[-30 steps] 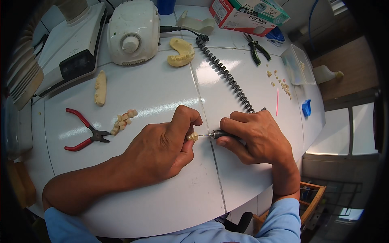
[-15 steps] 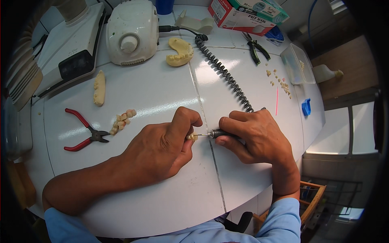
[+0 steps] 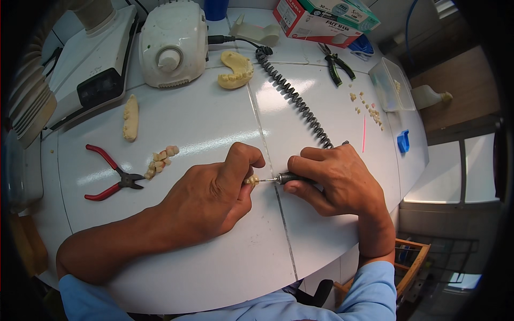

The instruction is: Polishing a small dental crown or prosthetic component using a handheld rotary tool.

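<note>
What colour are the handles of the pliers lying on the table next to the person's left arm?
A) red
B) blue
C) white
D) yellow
A: the pliers on the white table, to the left of the left hand, have red handles; the other pliers with dark handles lie far off, near the boxes.

My left hand [image 3: 209, 200] is curled into a loose fist, fingers pinched together, forearm lying flat. My right hand [image 3: 337, 179] faces it, fingers closed in a pen grip, wrist bent.
</note>
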